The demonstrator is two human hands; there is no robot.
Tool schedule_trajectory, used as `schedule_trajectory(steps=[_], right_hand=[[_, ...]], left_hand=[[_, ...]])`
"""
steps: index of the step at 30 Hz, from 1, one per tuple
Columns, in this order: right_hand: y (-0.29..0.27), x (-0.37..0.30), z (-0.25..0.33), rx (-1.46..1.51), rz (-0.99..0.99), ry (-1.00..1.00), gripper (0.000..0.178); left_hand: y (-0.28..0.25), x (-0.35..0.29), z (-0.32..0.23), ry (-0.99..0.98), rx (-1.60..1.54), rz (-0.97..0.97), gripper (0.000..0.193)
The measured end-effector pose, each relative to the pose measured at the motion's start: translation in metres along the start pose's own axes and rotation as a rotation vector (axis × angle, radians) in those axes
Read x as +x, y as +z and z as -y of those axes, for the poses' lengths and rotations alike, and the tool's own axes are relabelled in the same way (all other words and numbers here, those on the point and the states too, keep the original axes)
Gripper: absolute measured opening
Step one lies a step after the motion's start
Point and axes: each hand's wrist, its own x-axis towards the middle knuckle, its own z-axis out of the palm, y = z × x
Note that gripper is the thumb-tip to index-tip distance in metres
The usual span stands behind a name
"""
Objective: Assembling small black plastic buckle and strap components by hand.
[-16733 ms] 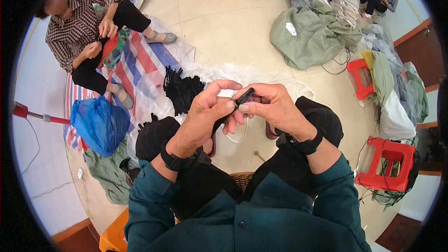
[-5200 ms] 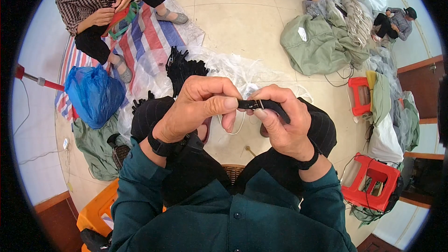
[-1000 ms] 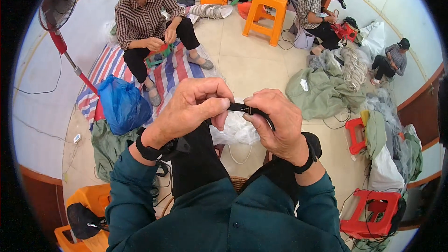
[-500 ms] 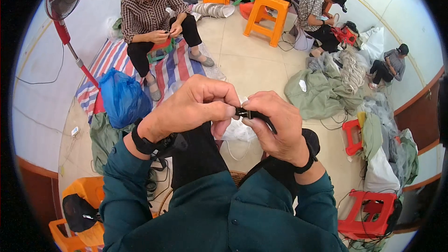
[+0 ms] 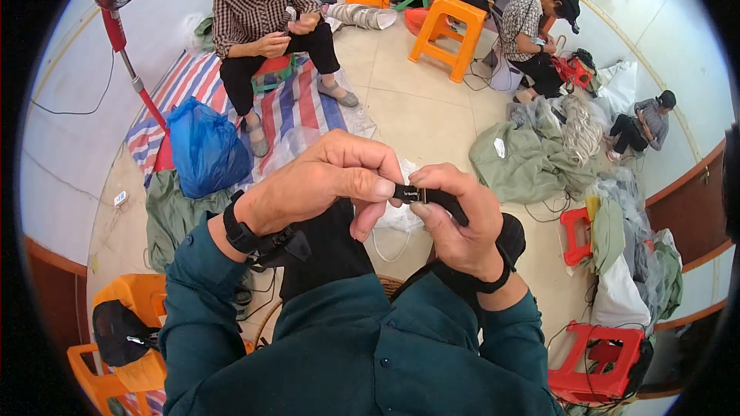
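Between my two hands, above my knees, is a black strap (image 5: 447,205) with a small metal buckle (image 5: 421,195). My left hand (image 5: 327,185) pinches the strap's left end between thumb and fingertips. Light markings show on that end. My right hand (image 5: 466,223) grips the other side, with thumb and forefinger close against the buckle and the strap curving into the palm. The strap's far end is hidden by the right hand. Below them, a white plastic bag (image 5: 399,217) lies between my legs, and part of a wicker basket rim (image 5: 391,287) shows near my lap.
A person (image 5: 270,23) sits opposite on a striped sheet, beside a blue bag (image 5: 206,146) and a red fan (image 5: 123,38). Orange stools (image 5: 449,35) stand farther back. Green cloth (image 5: 524,156), coiled rope (image 5: 582,127) and red stools (image 5: 597,362) are at right, near other seated people.
The strap's left end now shows a flatter, marked face. Both hands sit slightly lower and keep their grip. The person opposite has moved their hands apart.
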Motion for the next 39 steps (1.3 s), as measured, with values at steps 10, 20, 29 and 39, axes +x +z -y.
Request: schedule_trajectory(steps=[10, 20, 29, 39], right_hand=[[0.001, 0.000, 0.009, -0.252, 0.001, -0.009, 0.028], [0.018, -0.013, 0.018, 0.101, -0.209, 0.257, 0.025], [0.018, -0.022, 0.016, 0.221, -0.197, 0.328, 0.025], [0.015, -0.010, 0.013, 0.024, -0.085, -0.057, 0.033]], left_hand=[[0.008, -0.006, 0.010, 0.062, -0.005, -0.068, 0.019], [0.013, -0.014, 0.021, 0.083, -0.238, -0.029, 0.016], [0.017, -0.019, 0.019, 0.091, -0.287, -0.006, 0.017], [0.016, -0.028, 0.013, 0.122, 0.034, -0.042, 0.018]])
